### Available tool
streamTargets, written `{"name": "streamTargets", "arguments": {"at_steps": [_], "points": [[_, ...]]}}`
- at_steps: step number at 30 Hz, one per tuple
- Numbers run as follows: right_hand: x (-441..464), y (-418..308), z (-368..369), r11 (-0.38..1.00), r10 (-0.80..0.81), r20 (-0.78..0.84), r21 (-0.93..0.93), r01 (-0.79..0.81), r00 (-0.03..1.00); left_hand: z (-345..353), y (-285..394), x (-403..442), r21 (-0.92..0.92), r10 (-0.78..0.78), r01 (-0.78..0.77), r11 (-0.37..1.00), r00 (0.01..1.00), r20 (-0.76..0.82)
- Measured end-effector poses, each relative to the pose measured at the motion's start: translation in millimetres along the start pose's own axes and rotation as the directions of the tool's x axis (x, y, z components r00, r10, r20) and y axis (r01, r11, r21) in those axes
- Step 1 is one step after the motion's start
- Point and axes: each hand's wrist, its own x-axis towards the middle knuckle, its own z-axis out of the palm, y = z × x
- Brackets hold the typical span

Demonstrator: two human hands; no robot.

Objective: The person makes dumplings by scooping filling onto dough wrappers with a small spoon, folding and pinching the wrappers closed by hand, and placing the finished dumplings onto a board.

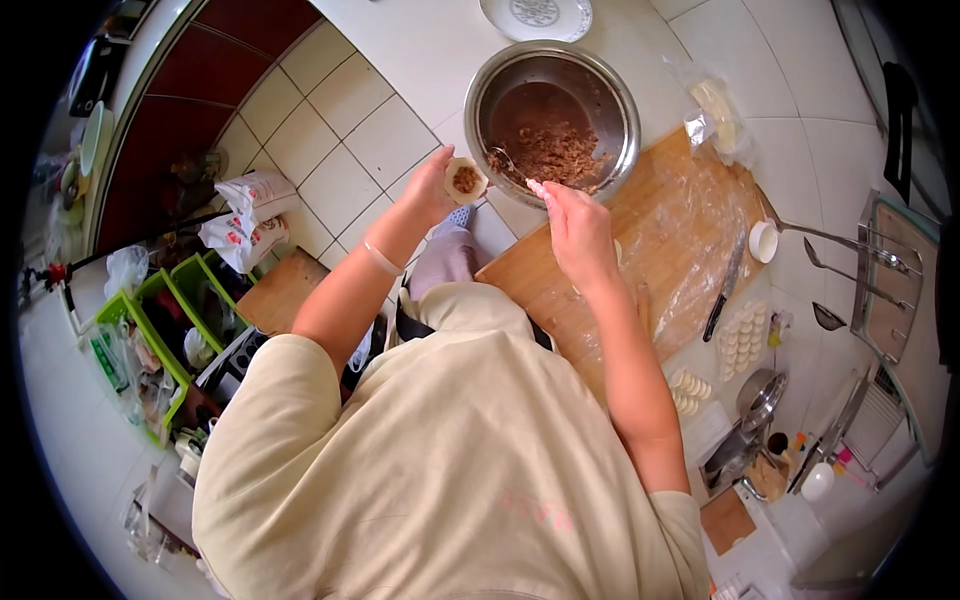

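Observation:
My left hand (436,190) holds a round dumpling wrapper (481,189) in its fingers. A small heap of brown filling (465,180) sits in the middle of the wrapper. My right hand (583,238) is closed on the pale pinkish handle of a spoon (538,188). The spoon's metal end reaches over the near left side of a large steel bowl (628,100). Brown minced filling (555,145) lies in that bowl. The wrapper is just left of the bowl's rim, apart from the spoon.
A floured wooden board (690,215) lies under my right forearm, with a knife (725,285) at its right edge. Shaped dumplings (742,340) stand in rows farther right. A white plate (540,15) is beyond the bowl. Flour bags (245,235) and green bins (160,300) are at left.

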Motion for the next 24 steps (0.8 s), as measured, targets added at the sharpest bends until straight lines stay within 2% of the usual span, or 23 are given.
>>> {"name": "streamTargets", "arguments": {"at_steps": [2,4,8,11,13,17,19,20,22,24], "points": [[-3,-11,-3,1.000,-0.002,-0.002,-0.018,0.002,1.000,3,0,2,0.006,0.014,-0.014,1.000,0.999,-0.042],[-7,-18,-4,0.996,-0.011,0.020,-0.090,0.013,1.000,2,-1,4,-0.009,-0.026,0.026,1.000,0.998,0.065],[-19,-29,4,0.993,-0.088,-0.007,-0.083,0.087,0.996,3,-1,1,-0.045,-0.033,0.036,0.998,0.997,0.067],[-28,-35,8,0.990,-0.061,0.035,-0.123,0.064,0.998,4,1,-13,-0.023,-0.029,0.031,0.999,0.995,0.095],[-30,-38,9,0.988,-0.076,0.038,-0.132,0.081,0.996,9,7,-35,0.059,-0.082,0.077,0.995,0.993,0.088],[-37,-47,-4,0.993,-0.113,-0.035,0.014,0.113,0.993,-1,8,-55,0.034,-0.098,0.095,0.995,0.989,0.108],[-42,-50,-13,0.994,-0.105,0.003,-0.028,0.105,0.994,5,12,-67,0.040,-0.057,0.048,0.998,0.953,0.296],[-44,-49,-16,0.994,-0.107,0.002,-0.029,0.107,0.994,6,12,-67,0.039,-0.056,0.047,0.998,0.953,0.297],[-47,-48,-22,0.987,-0.145,-0.041,-0.078,0.141,0.989,14,13,-65,0.017,-0.021,0.014,1.000,0.851,0.524],[-50,-55,-36,0.985,-0.153,-0.075,-0.090,0.146,0.985,31,15,-69,0.025,-0.016,0.004,1.000,0.865,0.502]]}}
